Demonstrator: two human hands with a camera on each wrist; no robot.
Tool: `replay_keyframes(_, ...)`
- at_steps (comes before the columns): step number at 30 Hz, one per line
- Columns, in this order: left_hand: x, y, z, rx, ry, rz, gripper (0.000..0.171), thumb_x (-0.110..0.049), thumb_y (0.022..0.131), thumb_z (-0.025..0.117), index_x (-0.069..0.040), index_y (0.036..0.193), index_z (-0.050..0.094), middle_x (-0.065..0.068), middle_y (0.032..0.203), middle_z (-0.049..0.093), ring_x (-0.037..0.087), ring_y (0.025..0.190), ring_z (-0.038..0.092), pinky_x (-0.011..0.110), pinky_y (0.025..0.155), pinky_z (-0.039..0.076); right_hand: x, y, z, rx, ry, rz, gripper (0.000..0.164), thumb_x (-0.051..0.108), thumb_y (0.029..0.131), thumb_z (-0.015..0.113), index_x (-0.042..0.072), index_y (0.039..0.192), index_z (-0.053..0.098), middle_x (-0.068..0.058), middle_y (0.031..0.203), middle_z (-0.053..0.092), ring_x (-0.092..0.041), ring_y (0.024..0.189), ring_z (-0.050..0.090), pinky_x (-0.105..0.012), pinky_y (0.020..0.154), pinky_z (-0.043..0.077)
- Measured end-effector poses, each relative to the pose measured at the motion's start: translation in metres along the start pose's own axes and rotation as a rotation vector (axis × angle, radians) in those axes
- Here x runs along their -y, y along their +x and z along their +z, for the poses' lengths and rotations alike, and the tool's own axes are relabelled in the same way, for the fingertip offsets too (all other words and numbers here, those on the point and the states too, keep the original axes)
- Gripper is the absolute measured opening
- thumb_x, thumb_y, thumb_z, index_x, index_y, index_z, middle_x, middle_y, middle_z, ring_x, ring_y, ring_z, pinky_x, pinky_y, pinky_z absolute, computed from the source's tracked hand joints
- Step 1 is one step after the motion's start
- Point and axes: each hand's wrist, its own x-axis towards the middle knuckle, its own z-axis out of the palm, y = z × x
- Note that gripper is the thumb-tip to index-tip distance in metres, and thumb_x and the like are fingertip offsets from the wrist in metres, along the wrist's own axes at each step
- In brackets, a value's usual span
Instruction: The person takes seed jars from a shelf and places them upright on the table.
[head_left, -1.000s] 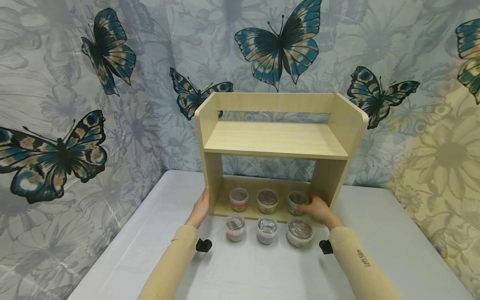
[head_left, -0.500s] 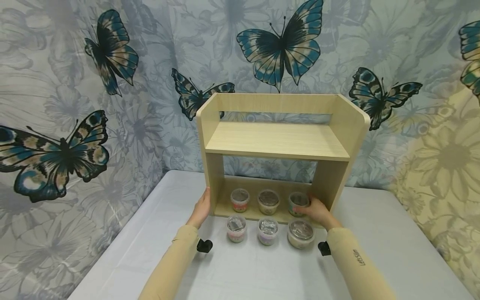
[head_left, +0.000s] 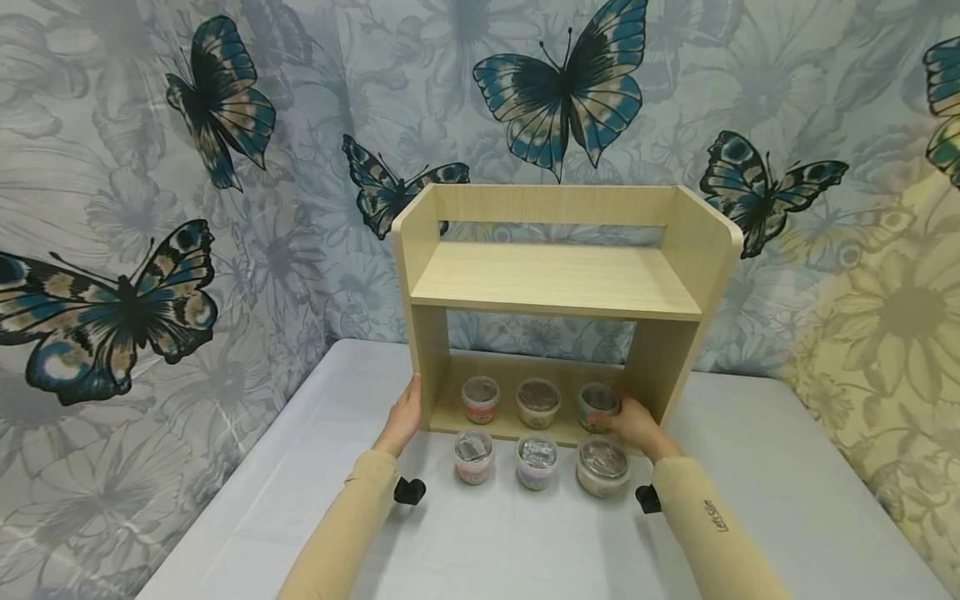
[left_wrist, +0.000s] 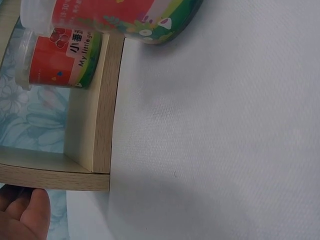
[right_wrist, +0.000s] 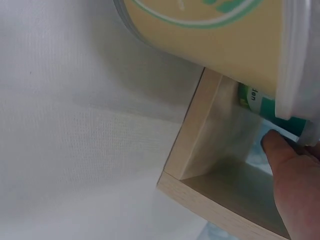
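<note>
A light wooden two-tier shelf (head_left: 555, 279) stands on the white table. Inside its lower compartment, a red-labelled tub (head_left: 480, 400), a cream-labelled tub (head_left: 537, 402) and a green-labelled tub (head_left: 594, 411) form a row, all with clear lids. My right hand (head_left: 637, 427) is beside the green tub, its thumb drawn back to the tub's right side; the other fingers are mostly hidden. Against the outside of the shelf's left side panel rests my left hand (head_left: 401, 419), holding nothing. The left wrist view shows its fingertips (left_wrist: 36, 206) by the panel.
In front of the shelf sit a pink tub (head_left: 473, 458), a purple tub (head_left: 536, 463) and a wider cream tub (head_left: 602, 468), close to the shelf's front edge. The upper tier (head_left: 555, 275) has a raised back rail. A butterfly-patterned wall covering (head_left: 285, 250) hangs behind the table.
My right thumb, earlier across the front of the green tub, has pulled back to its right side. The left hand and the tubs stay where they were.
</note>
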Motion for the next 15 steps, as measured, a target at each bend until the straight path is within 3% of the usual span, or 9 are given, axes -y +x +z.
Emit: replay_keyframes(15,0.0006,0.0011,0.002,-0.02,0.009,-0.003,0.09,-0.072,0.088,0.011,-0.005,0.147,0.022,0.016,0.149,0.021,0.038,0.135,0.017,0.05,0.109,0.014,-0.0027,-0.0066,-0.002,-0.051,0.003,-0.035,0.077,0.024,0.081,0.074,-0.013,0.133,0.031,-0.036,0.127,0.04,-0.049,0.117,0.039,-0.057,0.097,0.033)
